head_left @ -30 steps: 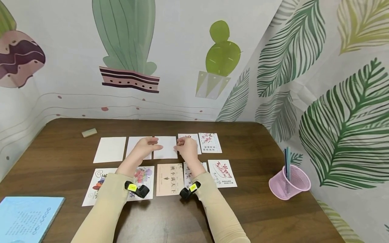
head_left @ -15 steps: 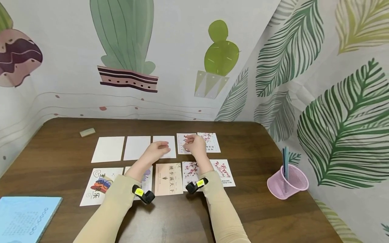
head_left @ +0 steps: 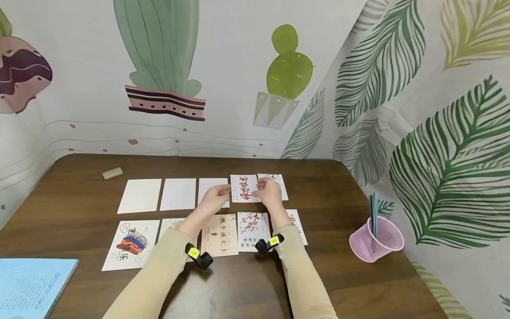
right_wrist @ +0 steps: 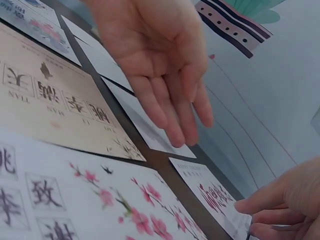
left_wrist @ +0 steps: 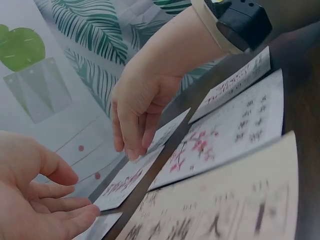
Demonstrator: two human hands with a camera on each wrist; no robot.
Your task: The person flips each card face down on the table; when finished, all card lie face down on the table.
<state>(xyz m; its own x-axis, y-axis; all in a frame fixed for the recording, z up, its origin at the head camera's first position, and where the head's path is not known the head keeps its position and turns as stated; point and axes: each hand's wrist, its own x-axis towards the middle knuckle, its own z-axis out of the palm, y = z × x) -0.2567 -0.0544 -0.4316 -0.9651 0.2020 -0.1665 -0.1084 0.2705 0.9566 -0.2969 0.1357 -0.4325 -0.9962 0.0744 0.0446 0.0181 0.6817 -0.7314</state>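
Two rows of cards lie on the wooden table. In the back row, a white card with red calligraphy (head_left: pixel 244 188) sits between my hands. My left hand (head_left: pixel 213 200) hovers with relaxed fingers over a blank white card (head_left: pixel 205 187), its fingertips close to the calligraphy card's left edge. My right hand (head_left: pixel 272 195) has thumb and fingertips at that card's right edge, partly covering a blossom card (head_left: pixel 283 188). The right wrist view shows the right thumb (right_wrist: pixel 245 205) right at the card's corner. A beige card (head_left: pixel 219 239) and another blossom card (head_left: pixel 251 232) lie nearer.
Two more blank cards (head_left: pixel 139 196) lie at the back left. A colourful card (head_left: pixel 131 243) stands out front left, a blue booklet (head_left: pixel 36 283) beyond it. A small pale block (head_left: pixel 113 173) is behind. A pink mesh pen cup (head_left: pixel 364 248) with pens leans right.
Both hands have moved right along the back row, the right hand from the calligraphy card's left edge to its right edge. The cards keep their arrangement.
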